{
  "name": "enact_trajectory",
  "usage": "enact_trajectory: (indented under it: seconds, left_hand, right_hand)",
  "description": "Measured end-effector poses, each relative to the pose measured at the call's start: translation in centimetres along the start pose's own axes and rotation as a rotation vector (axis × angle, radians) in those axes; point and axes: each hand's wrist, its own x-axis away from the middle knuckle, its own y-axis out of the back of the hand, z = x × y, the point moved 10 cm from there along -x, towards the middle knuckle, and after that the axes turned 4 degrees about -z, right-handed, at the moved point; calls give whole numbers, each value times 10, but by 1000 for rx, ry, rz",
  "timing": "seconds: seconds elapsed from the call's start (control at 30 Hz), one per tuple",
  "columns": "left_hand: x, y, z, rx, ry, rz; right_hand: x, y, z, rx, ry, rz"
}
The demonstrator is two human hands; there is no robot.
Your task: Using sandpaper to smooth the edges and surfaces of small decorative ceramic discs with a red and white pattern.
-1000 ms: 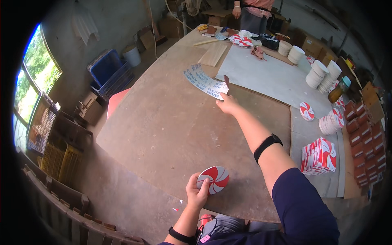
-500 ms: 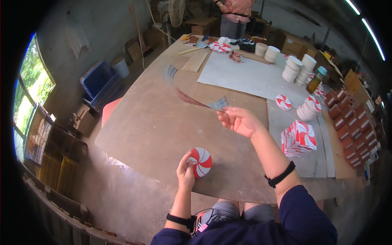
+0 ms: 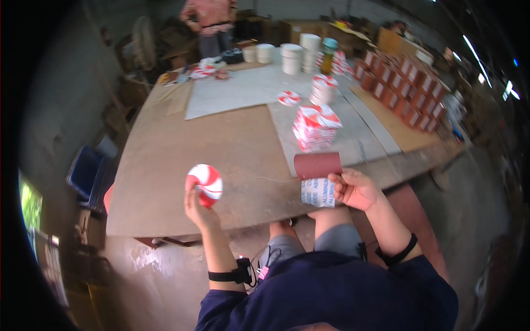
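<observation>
My left hand (image 3: 199,208) grips a round disc (image 3: 208,183) with a red and white swirl, fingers round its left edge, tilted up above the near part of the table. In my right hand (image 3: 358,190) is a curled strip of sandpaper (image 3: 317,165), pinched at its right side. Its red-brown face shows above, and its pale printed backing hangs below, over the table's front edge. Beyond the right hand stands a stack of square red and white swirl pieces (image 3: 317,132). The hands are well apart.
Another swirl disc (image 3: 289,98) lies on the table (image 3: 165,182) beside a stack of round discs (image 3: 323,92). White round stacks (image 3: 291,59) and a bottle (image 3: 327,62) stand farther back. Several brown cylinders (image 3: 400,91) are piled at the right. A person (image 3: 210,22) stands behind the table.
My right hand has brought the sandpaper down and toward me, from over the table to its front edge. My left hand has raised the disc. The view has turned to the right.
</observation>
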Motion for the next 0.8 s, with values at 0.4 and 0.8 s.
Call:
enact_trajectory:
  seconds: [0.4,0.8]
  left_hand:
    - [138,-93,117,101,791,501]
    - [193,-120,145,89,825,738]
  right_hand:
    - [87,100,-40,-31,64,-285]
    - [107,125,-152,-32,-288,-528]
